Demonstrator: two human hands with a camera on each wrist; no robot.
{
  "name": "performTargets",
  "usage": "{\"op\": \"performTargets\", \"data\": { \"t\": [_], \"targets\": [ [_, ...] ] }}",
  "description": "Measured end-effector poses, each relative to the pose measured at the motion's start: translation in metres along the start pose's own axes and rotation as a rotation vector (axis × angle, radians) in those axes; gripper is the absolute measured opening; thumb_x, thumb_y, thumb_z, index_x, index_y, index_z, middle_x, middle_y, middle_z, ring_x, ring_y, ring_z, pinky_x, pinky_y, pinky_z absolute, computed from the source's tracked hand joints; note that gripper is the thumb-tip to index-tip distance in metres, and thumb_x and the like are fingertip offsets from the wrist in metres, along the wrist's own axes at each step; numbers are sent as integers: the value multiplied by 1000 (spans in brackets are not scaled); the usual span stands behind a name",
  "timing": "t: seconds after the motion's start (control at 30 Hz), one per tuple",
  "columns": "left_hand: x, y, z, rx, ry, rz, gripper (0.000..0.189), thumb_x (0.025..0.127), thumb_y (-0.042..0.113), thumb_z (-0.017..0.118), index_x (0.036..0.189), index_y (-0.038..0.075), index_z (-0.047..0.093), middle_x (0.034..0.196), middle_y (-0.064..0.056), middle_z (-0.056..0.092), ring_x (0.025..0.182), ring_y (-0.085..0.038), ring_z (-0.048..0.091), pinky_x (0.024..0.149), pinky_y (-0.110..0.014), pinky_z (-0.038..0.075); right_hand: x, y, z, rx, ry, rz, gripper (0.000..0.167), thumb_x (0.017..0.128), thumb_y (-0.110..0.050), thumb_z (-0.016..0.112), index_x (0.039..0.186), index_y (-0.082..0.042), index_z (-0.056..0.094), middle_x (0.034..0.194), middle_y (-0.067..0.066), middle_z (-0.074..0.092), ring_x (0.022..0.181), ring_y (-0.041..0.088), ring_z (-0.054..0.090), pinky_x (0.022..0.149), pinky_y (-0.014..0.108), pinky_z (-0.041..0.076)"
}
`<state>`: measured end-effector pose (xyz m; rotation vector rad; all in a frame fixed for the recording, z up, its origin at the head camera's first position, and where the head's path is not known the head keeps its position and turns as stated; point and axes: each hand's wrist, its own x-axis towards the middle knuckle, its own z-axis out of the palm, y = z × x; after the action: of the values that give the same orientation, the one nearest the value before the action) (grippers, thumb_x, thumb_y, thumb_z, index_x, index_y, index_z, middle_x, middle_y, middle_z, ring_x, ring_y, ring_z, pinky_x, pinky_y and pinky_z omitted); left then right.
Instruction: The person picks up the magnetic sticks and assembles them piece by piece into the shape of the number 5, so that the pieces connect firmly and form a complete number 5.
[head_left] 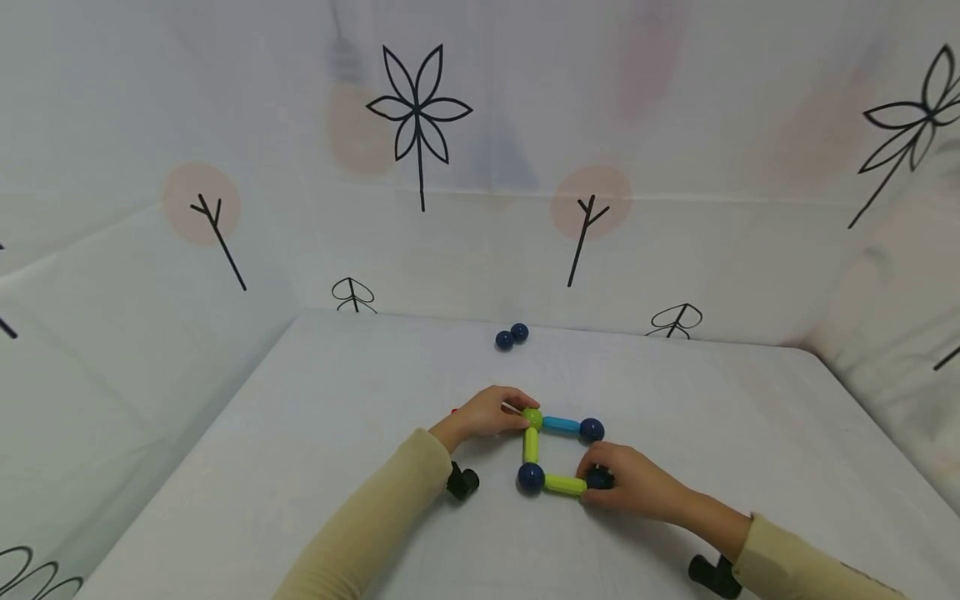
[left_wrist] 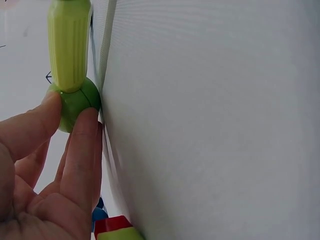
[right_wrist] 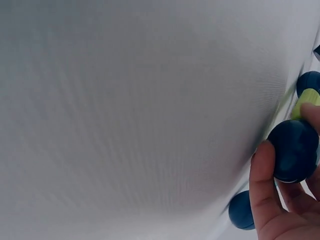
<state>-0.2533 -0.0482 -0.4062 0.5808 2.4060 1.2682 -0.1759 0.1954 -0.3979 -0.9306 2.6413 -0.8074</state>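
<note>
My left hand point(head_left: 489, 412) pinches a green ball point(head_left: 532, 418) between thumb and fingers. From that ball a light blue rod point(head_left: 560, 425) runs right to a dark blue ball point(head_left: 592, 430), and a yellow-green rod point(head_left: 531, 446) runs toward me to another dark blue ball point(head_left: 531, 477). A second yellow-green rod point(head_left: 564, 485) leads right from there to the dark blue ball point(right_wrist: 294, 150) that my right hand point(head_left: 636, 482) grips. Together the pieces outline a square whose right side has no rod. In the left wrist view, a ribbed yellow-green rod point(left_wrist: 69, 47) meets the held green ball point(left_wrist: 77, 104).
Two dark blue balls point(head_left: 505, 340) sit side by side near the back edge of the white-covered table point(head_left: 375, 358). A red and yellow-green piece point(left_wrist: 117, 229) shows low in the left wrist view. Patterned cloth point(head_left: 487, 250) hangs behind and at both sides.
</note>
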Motion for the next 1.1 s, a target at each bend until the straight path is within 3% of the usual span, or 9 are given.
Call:
{"op": "performTargets", "data": {
  "t": [0.27,0.5,0.73,1.1],
  "targets": [
    [-1,2,0,5,-2,1,27,87,9,65,114,12,65,106,1,63,100,-14,57,81,-24,47,-4,2,0,121,22,30,20,82,-19,71,96,-11,61,86,-5,56,74,7,48,61,23,45],
    [0,0,0,5,-5,7,27,87,9,66,115,12,65,105,1,62,101,-14,57,79,-25,47,-8,5,-4,188,-5,-4,29,81,-23,73,102,-9,61,97,-2,58,83,11,53,66,25,49],
    [2,-2,0,14,-6,4,27,88,11,66,114,15,66,105,3,63,99,-13,57,77,-24,47,-14,10,-9,271,-14,-59,24,85,-16,67,105,-3,62,100,4,62,85,10,57,68,26,51],
    [1,-2,-1,4,-8,2,28,88,10,66,115,13,65,107,1,63,100,-15,57,76,-24,48,-17,15,-10,315,-5,-27,22,85,-17,67,102,-4,63,97,3,62,83,9,58,69,26,51]
  ]
}}
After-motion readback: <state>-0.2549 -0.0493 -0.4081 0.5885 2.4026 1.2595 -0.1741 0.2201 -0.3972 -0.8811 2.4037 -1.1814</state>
